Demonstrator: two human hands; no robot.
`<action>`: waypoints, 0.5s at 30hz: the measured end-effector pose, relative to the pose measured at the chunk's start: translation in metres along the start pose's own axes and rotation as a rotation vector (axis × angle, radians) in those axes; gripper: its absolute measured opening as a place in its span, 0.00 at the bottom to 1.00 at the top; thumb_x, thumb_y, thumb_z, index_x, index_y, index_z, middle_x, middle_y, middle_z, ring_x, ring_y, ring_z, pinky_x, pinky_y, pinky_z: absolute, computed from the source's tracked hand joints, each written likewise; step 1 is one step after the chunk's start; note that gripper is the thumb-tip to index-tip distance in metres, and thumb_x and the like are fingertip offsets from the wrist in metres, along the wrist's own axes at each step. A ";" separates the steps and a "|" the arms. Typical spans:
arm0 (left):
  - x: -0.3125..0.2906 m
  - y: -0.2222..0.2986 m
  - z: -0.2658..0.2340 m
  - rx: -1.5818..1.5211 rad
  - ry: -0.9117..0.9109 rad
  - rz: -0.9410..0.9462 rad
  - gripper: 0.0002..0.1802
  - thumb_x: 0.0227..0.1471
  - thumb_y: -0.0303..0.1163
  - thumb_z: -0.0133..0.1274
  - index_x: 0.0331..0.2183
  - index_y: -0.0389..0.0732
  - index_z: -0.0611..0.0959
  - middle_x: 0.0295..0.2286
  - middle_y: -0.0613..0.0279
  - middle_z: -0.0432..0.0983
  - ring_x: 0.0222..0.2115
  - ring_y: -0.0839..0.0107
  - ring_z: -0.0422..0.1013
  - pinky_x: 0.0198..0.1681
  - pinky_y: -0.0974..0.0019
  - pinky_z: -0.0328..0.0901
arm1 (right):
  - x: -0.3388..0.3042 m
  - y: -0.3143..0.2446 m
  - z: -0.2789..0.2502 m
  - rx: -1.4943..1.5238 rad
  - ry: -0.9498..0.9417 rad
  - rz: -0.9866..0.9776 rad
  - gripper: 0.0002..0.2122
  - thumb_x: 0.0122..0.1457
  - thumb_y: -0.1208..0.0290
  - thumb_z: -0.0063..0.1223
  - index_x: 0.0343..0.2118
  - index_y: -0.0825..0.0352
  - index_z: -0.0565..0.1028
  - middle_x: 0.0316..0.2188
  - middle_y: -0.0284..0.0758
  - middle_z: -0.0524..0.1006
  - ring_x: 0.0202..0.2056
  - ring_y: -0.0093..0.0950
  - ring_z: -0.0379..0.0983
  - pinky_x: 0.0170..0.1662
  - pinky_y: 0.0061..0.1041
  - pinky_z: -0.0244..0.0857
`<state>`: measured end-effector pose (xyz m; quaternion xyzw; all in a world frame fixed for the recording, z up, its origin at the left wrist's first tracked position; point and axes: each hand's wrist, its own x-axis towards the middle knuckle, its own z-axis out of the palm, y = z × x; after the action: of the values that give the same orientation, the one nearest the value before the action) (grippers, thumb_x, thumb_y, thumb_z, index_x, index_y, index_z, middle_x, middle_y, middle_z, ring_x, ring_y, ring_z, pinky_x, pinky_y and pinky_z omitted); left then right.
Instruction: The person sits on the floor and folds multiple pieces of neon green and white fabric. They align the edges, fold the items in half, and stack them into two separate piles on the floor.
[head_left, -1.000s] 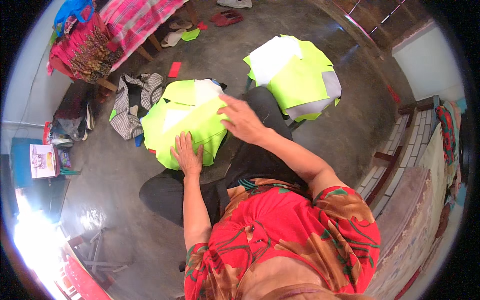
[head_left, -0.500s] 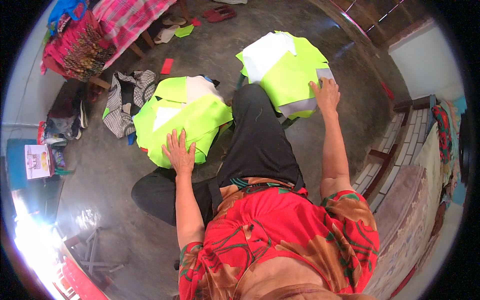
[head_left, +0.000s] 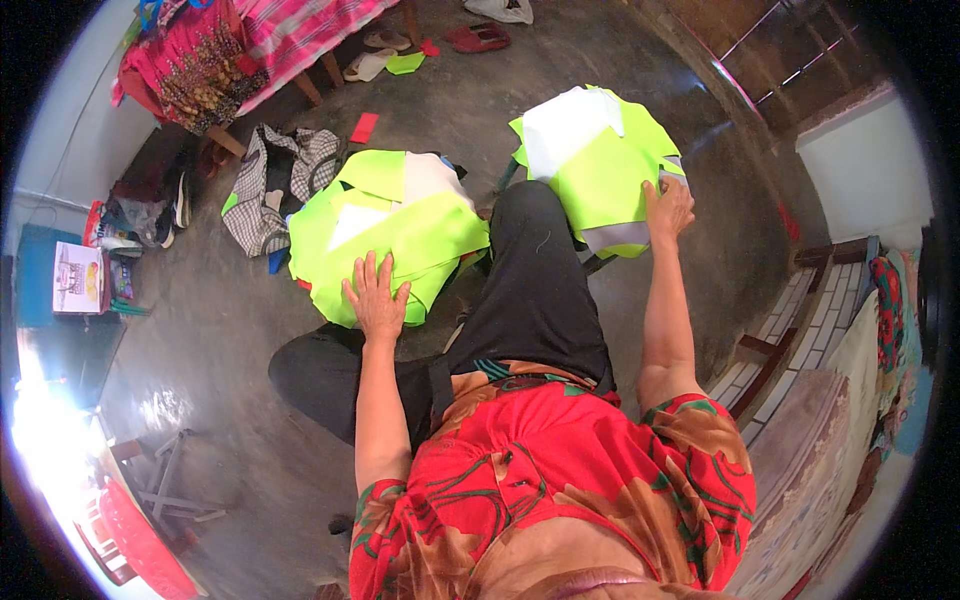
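Two heaps of cut cloth pieces lie in front of me. The left heap of neon yellow-green and white cloth (head_left: 430, 235) has my left hand (head_left: 378, 300) resting on its near edge, palm down with fingers spread. On the right heap of neon, white and grey cloth (head_left: 600, 185), my right hand (head_left: 670, 210) is at the right edge. Its fingers are curled and the thumb is against a neon cloth piece beside a grey patch. What supports the heaps is mostly hidden beneath them; a dark leg shows under the right one. My knee in black trousers (head_left: 530, 270) rises between them.
A checked grey-and-white garment (head_left: 255, 200) lies on the floor left of the heaps, near a red scrap (head_left: 364, 127). Behind it stands a bed or bench with a pink plaid cover (head_left: 300, 35). Shoes (head_left: 180, 200) lie far left; a folding metal stand (head_left: 170, 485) is at lower left.
The view has shifted, so the whole scene sits farther right. My right hand's fingers have curled in at the right heap's edge. My left hand stays flat on the left heap.
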<state>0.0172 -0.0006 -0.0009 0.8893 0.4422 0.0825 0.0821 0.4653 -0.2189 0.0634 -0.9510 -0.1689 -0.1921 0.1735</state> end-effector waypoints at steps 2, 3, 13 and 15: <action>-0.001 0.000 0.002 -0.004 0.015 0.002 0.32 0.49 0.46 0.52 0.56 0.53 0.64 0.59 0.62 0.49 0.61 0.60 0.42 0.60 0.41 0.35 | 0.002 -0.002 0.002 -0.068 -0.006 0.042 0.16 0.45 0.56 0.61 0.36 0.56 0.76 0.36 0.33 0.73 0.45 0.38 0.65 0.44 0.47 0.59; -0.001 -0.001 0.002 -0.005 0.025 0.004 0.32 0.49 0.46 0.52 0.55 0.53 0.64 0.59 0.62 0.49 0.61 0.60 0.42 0.60 0.41 0.35 | 0.005 -0.002 0.001 -0.067 -0.055 0.045 0.16 0.45 0.56 0.60 0.36 0.56 0.76 0.36 0.34 0.73 0.45 0.39 0.65 0.44 0.48 0.59; 0.000 0.000 -0.001 -0.031 0.043 0.016 0.32 0.47 0.45 0.54 0.54 0.52 0.66 0.58 0.61 0.52 0.60 0.59 0.44 0.60 0.40 0.37 | 0.025 -0.007 0.002 -0.058 -0.162 0.165 0.16 0.46 0.51 0.57 0.35 0.53 0.79 0.39 0.30 0.77 0.46 0.37 0.69 0.46 0.47 0.57; 0.000 -0.002 0.002 -0.034 0.055 0.012 0.32 0.47 0.45 0.54 0.54 0.52 0.66 0.58 0.61 0.52 0.60 0.59 0.44 0.60 0.40 0.37 | 0.031 -0.005 0.004 -0.057 -0.192 0.167 0.17 0.45 0.50 0.57 0.36 0.54 0.78 0.40 0.31 0.77 0.45 0.37 0.70 0.46 0.47 0.57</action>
<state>0.0159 0.0001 -0.0031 0.8879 0.4373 0.1150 0.0846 0.4914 -0.2051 0.0745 -0.9803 -0.0994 -0.0901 0.1446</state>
